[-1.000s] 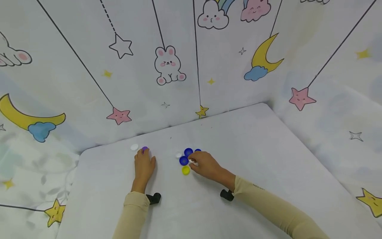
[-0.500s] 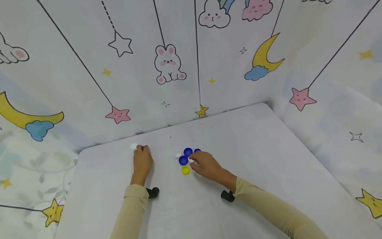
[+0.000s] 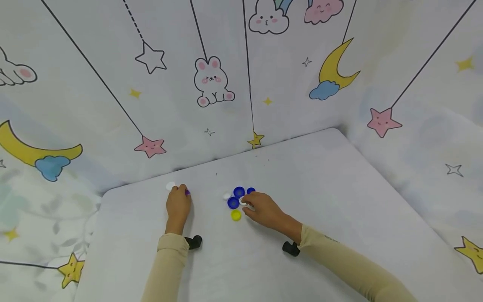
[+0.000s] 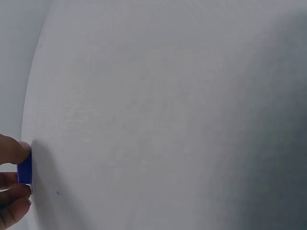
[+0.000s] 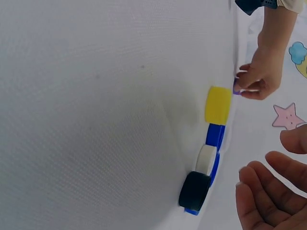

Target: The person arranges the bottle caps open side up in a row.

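Observation:
My left hand (image 3: 178,206) pinches a purple bottle cap (image 3: 187,192) at the left of the table. In the left wrist view this cap (image 4: 25,168) stands on edge between thumb and fingers. A flat white cap (image 3: 171,185) lies just beyond that hand. My right hand (image 3: 264,209) hovers by a cluster of caps, its fingers loosely bent; the right wrist view shows nothing held in it. The cluster has blue caps (image 3: 233,203), white caps (image 3: 226,196) and a yellow cap (image 3: 235,215). A black cap (image 5: 194,190) shows only in the right wrist view.
A white table (image 3: 320,176) lies beneath both hands, with a printed wall cloth (image 3: 173,105) rising behind its far edge. Black wrist mounts (image 3: 194,242) stick out from both wrists.
My left fingers have curled round the purple cap, which now shows at their right side instead of beyond the fingertips. The right hand and the cluster have barely moved.

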